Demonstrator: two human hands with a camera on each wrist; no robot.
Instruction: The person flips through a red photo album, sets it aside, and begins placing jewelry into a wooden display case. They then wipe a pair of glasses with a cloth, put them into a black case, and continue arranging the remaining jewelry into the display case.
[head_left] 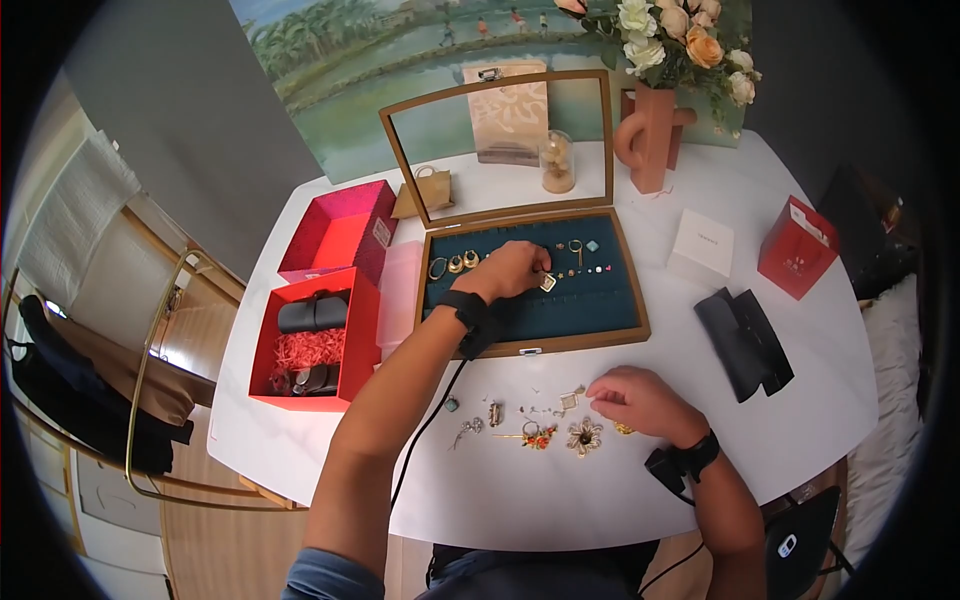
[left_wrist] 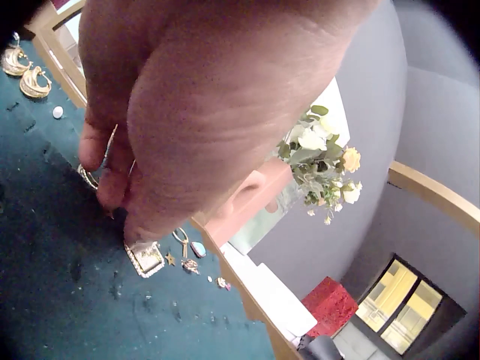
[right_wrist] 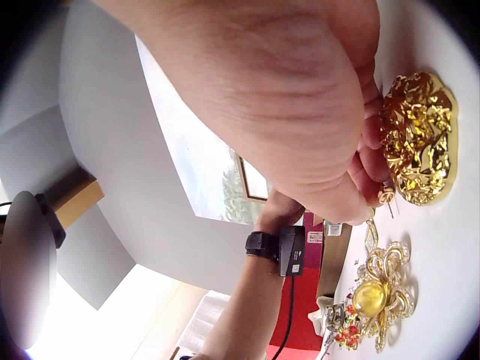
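Inside the teal-lined jewelry box, my left hand bends over the lining. Its fingertips pinch a square gold-edged earring at the cloth; the far side of the grip is hidden by the palm. My right hand rests on the table with loosely bent fingers. Close by its fingertips are a small gold rose-shaped earring and a gold dangling earring. A shiny gold ornament stands beside that hand. Also near it lies a flower brooch with a yellow centre.
Several other jewelry pieces, among them a red-orange floral piece, lie before the box. Its glass lid stands raised. Red boxes are at left; a white box, black case and red bag at right. Behind is a flower vase.
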